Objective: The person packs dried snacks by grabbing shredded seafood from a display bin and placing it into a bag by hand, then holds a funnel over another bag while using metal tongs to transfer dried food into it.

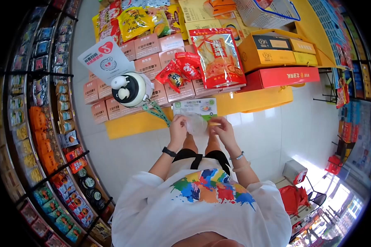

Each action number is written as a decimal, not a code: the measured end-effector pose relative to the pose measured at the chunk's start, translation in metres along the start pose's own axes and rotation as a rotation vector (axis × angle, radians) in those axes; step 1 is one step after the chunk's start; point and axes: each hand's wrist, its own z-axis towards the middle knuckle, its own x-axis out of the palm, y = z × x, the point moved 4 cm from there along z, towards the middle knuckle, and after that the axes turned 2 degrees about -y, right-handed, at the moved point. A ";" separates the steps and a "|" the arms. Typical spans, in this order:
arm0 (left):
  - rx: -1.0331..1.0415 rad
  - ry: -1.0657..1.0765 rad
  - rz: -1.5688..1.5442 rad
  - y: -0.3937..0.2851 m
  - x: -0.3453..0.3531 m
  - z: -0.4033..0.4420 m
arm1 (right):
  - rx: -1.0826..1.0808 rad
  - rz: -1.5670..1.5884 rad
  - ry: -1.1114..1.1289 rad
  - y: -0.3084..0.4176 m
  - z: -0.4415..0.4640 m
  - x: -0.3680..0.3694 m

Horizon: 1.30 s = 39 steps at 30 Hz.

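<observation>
My left hand, with a dark watch at the wrist, pinches the edge of a thin see-through plastic bag. My right hand is at the bag's other side, its fingers closed on a small yellow-orange strip whose kind I cannot make out. Just beyond the bag, a green and white printed card hangs at the front of the display. To the left of it stands a white and black water bottle with a green strap.
Stacked pink boxes carry red snack packets, a large red pouch and a white sign. A yellow gift box, a red box and a white basket are at right. Stocked shelves line the left.
</observation>
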 end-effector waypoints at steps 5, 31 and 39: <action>0.231 -0.053 0.072 0.026 0.039 0.032 | -0.416 -0.160 -0.142 -0.028 0.041 0.036; 0.924 0.278 1.011 -0.012 0.050 0.015 | -0.394 -0.658 -0.749 -0.071 0.043 0.018; 0.746 0.419 1.009 0.018 0.051 0.050 | -0.360 -0.160 -0.630 -0.095 0.024 -0.011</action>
